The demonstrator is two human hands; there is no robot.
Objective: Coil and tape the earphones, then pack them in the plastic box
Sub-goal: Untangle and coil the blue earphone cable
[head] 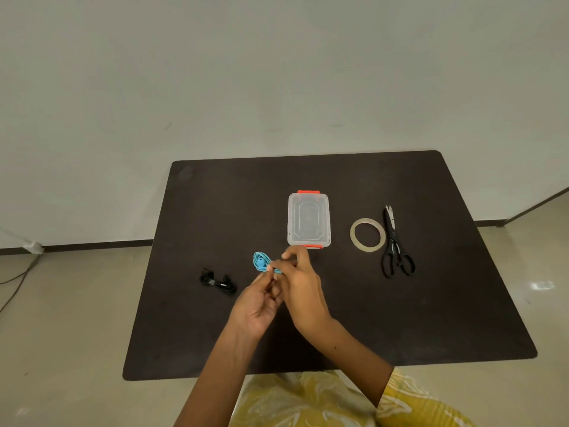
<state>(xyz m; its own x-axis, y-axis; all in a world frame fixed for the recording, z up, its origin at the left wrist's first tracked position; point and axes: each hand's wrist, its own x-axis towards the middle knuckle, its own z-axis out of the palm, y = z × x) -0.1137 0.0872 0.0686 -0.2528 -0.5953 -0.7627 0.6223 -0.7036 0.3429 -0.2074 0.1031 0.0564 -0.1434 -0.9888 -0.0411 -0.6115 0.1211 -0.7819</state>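
Note:
Coiled blue earphones are held above the dark table, just in front of the plastic box. My left hand and my right hand meet at the coil's near end, and both pinch it with their fingertips. The clear plastic box with orange clips lies closed, lid on, at the table's middle. A roll of clear tape lies flat to the right of the box. Black earphones, bundled, lie on the table to the left of my hands.
Black scissors lie closed just right of the tape roll, blades pointing away. The table stands on a pale floor near a white wall. A cable runs along the floor at far left.

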